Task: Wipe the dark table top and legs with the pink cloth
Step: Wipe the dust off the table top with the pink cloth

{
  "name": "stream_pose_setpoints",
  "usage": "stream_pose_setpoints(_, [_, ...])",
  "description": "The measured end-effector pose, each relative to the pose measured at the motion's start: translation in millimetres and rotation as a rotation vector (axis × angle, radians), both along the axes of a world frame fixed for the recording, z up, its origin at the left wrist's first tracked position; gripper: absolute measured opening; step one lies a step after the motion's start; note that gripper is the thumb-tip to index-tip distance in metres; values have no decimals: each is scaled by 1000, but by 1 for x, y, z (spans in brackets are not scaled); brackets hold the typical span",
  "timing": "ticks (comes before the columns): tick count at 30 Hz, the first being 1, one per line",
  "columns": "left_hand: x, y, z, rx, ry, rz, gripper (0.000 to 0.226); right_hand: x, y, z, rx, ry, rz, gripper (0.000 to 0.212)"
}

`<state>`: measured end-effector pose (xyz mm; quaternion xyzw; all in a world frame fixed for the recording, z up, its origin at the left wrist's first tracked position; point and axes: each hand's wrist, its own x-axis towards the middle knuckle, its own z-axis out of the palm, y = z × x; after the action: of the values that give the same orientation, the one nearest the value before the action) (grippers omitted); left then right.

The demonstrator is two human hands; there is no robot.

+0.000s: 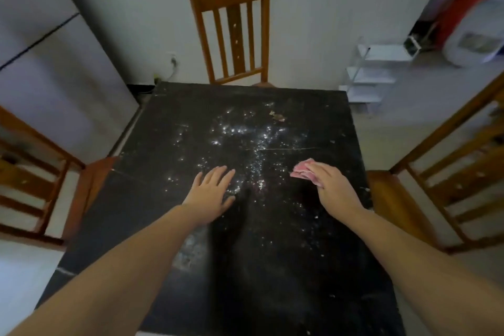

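The dark table top (pixel 191 106) fills the middle of the view, speckled with white crumbs and glints around its centre. My right hand (pixel 334 185) presses a crumpled pink cloth (pixel 302 170) flat on the table right of centre; the cloth sticks out from under the fingers toward the left. My left hand (pixel 214 191) lies flat on the table left of centre, fingers spread, holding nothing. The table legs are hidden below the top.
Wooden chairs stand at three sides: one at the far edge (pixel 234 33), one at the left (pixel 41 177), one at the right (pixel 447 180). A fridge (pixel 54 63) stands far left, a white shelf rack (pixel 373 73) and bags far right.
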<state>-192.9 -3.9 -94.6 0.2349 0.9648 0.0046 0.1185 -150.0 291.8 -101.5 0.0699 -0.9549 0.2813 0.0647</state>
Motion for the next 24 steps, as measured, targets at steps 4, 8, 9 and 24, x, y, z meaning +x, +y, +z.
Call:
stream_pose_setpoints(4, [-51, 26, -22, 28, -24, -39, 64, -62, 17, -9, -88, -57, -47, 43])
stream_pose_setpoints(8, [-117, 43, -48, 75, -38, 48, 59, -132, 47, -26, -167, -81, -89, 51])
stream_pose_setpoints(9, [-131, 45, -56, 84, -28, 73, 58, -148, 57, -29, -185, -66, -126, 50])
stream_pose_setpoints(24, [-190, 40, -100, 214, 145, 75, 64, -128, -35, -91, -16, -236, 268, 48])
